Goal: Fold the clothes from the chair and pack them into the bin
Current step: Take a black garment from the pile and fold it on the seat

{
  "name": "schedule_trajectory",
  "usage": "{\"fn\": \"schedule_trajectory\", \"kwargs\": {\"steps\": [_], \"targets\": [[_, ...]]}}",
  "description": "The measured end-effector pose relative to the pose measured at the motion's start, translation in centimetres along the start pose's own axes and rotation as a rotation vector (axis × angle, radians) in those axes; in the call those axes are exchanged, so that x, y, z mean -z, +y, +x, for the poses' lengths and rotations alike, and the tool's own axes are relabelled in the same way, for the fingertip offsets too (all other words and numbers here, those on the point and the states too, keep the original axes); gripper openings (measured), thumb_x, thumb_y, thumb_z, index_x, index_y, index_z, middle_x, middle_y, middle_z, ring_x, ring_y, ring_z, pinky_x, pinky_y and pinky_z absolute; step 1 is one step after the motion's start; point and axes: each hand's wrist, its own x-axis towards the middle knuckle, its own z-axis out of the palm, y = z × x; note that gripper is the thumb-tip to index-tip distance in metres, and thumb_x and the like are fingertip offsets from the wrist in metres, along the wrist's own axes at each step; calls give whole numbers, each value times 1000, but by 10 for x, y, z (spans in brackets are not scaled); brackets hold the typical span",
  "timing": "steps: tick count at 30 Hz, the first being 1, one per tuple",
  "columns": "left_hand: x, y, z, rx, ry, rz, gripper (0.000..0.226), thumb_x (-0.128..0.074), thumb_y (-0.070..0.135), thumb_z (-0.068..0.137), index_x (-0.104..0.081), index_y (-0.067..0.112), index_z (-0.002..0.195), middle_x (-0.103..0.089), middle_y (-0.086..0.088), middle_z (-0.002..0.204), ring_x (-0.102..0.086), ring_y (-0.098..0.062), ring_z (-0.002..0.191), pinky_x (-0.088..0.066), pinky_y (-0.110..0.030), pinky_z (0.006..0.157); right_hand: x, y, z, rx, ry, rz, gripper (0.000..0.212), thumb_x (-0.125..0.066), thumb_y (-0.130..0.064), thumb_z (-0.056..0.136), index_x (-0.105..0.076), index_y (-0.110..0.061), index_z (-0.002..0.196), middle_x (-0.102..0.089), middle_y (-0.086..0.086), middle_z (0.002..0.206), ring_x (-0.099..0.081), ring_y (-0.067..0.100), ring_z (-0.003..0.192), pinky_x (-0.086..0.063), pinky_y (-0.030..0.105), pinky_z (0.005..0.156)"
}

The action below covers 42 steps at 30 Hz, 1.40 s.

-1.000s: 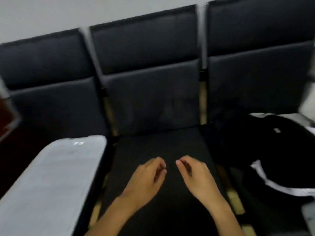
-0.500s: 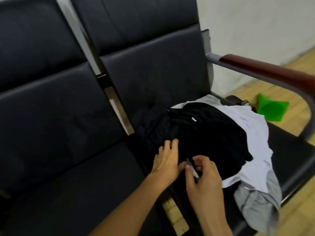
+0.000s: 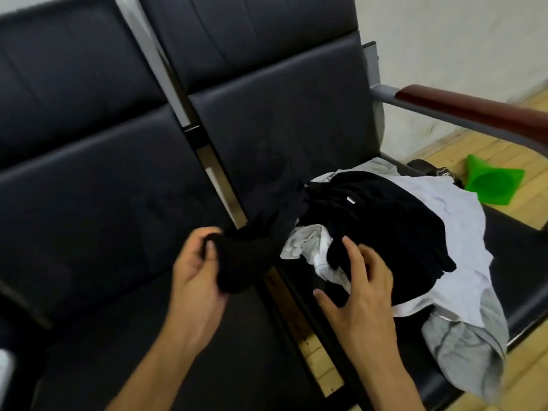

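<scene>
Zero items folded as far as I can see, so we're basically at the start. The whole pile of clothes sits on the seat of the end chair, the one with the wooden armrest. It's a mix: black top on top, white shirt under it, grey piece hanging off the chair's front edge.

My left hand is just off that chair's left side, over the neighbouring seat, fingers curled tight round a bunch of black fabric that trails back into the pile. Looks like the first garment getting pulled out, tbh. My right hand is at the near left corner of the chair, fingers spread wide, tips resting on the dark cloth, not gripping anything afaict.

Bin isn't in view, so can't say what's in it. There's a green cone on the floor past the chair's right side.

Left to do imo: separate each piece, fold, pack
</scene>
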Motion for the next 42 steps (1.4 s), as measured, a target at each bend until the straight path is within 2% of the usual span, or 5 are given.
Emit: {"fn": "schedule_trajectory", "kwargs": {"steps": [14, 20, 26, 32, 42], "targets": [[276, 64, -198, 273, 564, -85, 32, -67, 41, 76, -55, 12, 72, -36, -6, 60, -42, -17, 48, -34, -22, 47, -95, -112, -100, 521, -1247, -543, 83, -70, -32, 88, -20, -35, 155, -14, -6, 162, -12, 18, 151, -19, 41, 118], [349, 26, -218, 560, 838, 930, 48, -64, 43, 90, -53, 5, 63, -57, -7, 55, -53, -26, 55, -38, -32, 57, -97, -112, -98, 492, -928, -768, 68, -67, -35, 91, -31, -36, 148, -48, -6, 140, -53, 19, 127, -50, 35, 94], [346, 13, -207, 722, 562, 1521, 45, -54, 61, 88, -61, 16, 93, -63, -8, 90, -61, -34, 88, -49, -37, 73, -103, -117, -89, 383, -1065, -307, 30, -68, -36, 91, -58, -21, 67, -58, -9, 68, -59, 7, 68, -45, 31, 66], [274, -40, -188, 407, -352, 1323, 86, -50, 73, 82, -8, 46, 152, -13, 13, 162, -7, -11, 150, -6, -40, 120, -69, -147, -88, 247, -1598, 148, 33, -70, -31, 91, -66, -3, 76, -52, 3, 68, -46, 13, 65, -36, 25, 66], [234, -10, -182, 102, -85, 820, 19, -77, 31, 80, -60, 26, 87, -67, 9, 76, -66, -4, 74, -54, -31, 68, -58, -151, -96, 308, -1114, 261, 41, -59, -31, 95, -52, -5, 64, -39, -5, 58, -37, 4, 54, -33, 20, 55]]}}
